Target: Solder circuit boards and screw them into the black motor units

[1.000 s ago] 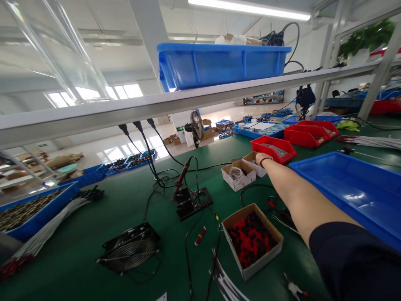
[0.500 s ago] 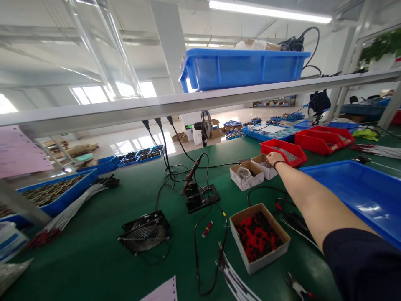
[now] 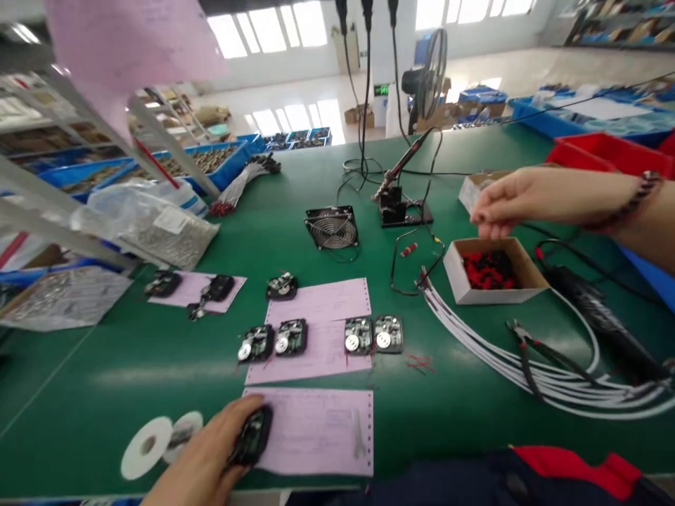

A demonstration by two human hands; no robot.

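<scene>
At lower left, the left hand (image 3: pixel 208 453) clamps a black-cased circuit module (image 3: pixel 255 437). At right, the right hand (image 3: pixel 509 202) is pinched together, any contents indistinct.

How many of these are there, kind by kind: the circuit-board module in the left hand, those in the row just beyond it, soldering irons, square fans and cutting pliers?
Circuit-board module in the left hand: 1
Row modules: 4
Soldering iron: 1
Square fan: 1
Cutting pliers: 1
Total: 8
</scene>
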